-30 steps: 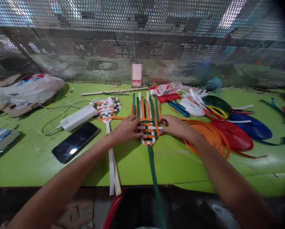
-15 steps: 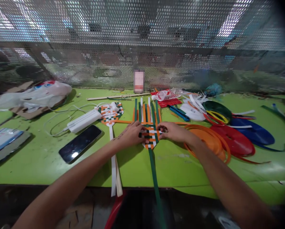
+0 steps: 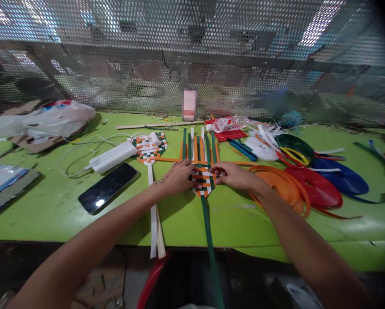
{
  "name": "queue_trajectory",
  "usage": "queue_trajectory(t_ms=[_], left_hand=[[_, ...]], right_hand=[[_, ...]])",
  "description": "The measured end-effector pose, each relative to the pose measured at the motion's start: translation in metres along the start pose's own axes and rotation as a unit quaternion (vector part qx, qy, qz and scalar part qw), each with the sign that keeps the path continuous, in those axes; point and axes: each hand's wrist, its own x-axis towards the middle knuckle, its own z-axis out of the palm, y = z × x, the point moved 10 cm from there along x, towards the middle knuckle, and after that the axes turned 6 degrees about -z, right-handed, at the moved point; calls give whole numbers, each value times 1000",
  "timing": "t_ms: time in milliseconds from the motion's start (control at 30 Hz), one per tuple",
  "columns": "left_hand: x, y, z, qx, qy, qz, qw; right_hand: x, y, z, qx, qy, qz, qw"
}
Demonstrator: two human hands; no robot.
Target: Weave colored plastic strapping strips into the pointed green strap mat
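Observation:
Between my hands lies a woven piece of plastic strips (image 3: 206, 180), chequered in green, white and orange. Its loose strip ends (image 3: 197, 146) point away from me, and a long green strip (image 3: 207, 227) hangs from its near tip over the table edge. My left hand (image 3: 179, 175) has its fingers curled on the left edge of the weave. On the opposite edge, my right hand (image 3: 232, 175) pinches with thumb and fingers. An orange strip (image 3: 166, 160) runs crosswise through the weave toward the orange strip coil (image 3: 277, 189). My fingers hide part of both edges.
A second woven piece (image 3: 149, 150) with a white strip tail (image 3: 152, 214) lies left, beside a white power strip (image 3: 113, 156) and a phone (image 3: 107, 189). Red (image 3: 317, 186) and blue (image 3: 343, 176) coils sit right. Behind stands a perforated metal screen (image 3: 140, 77).
The whole view has shifted slightly, so the table appears a little higher. Both hands stay at the weave's edges, with only slight finger movement.

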Motion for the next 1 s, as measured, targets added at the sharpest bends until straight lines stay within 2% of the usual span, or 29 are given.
queue_trajectory(t_ms=[333,500,667,1000], left_hand=[[-3,-1,-1,2,13,19,1000],[0,-23,-9,-20,35,6,999],[4,-37,-11,-5,2,-7,1000],[-3,-28,-16,48,21,-28,998]], right_hand=[[2,4,-1,-7,0,-8,1000],[2,21,-11,-26,27,2,999],[4,24,-10,-36,14,-3,999],[6,27,-5,-12,16,1,1000]])
